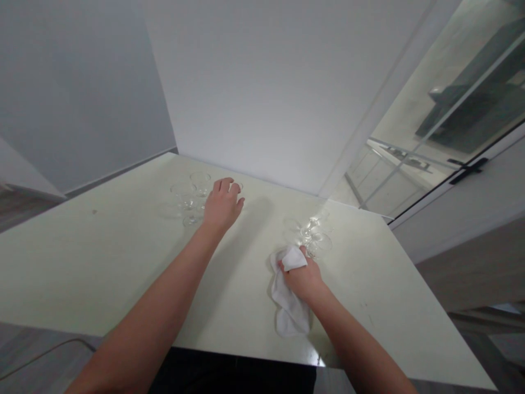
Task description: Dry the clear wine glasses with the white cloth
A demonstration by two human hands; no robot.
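Observation:
My left hand (223,205) is at the back left of the table, its fingers curled around a clear glass (239,187). Only part of that glass's rim shows past the fingers; the rest is hidden. Just left of this hand stand several clear stemmed glasses (183,191). Bunched in my right hand (305,278) is a white cloth (290,306), which hangs down onto the tabletop. Right beyond those knuckles, a second cluster of clear glasses (320,241) catches the light; their outlines overlap, and I cannot tell whether the fingers touch them.
Under everything is a pale table (123,273), its far edge against a white wall (262,98). At the right is a glazed door (435,126) with a black handle (468,171). A cable (53,348) lies on the floor at the lower left.

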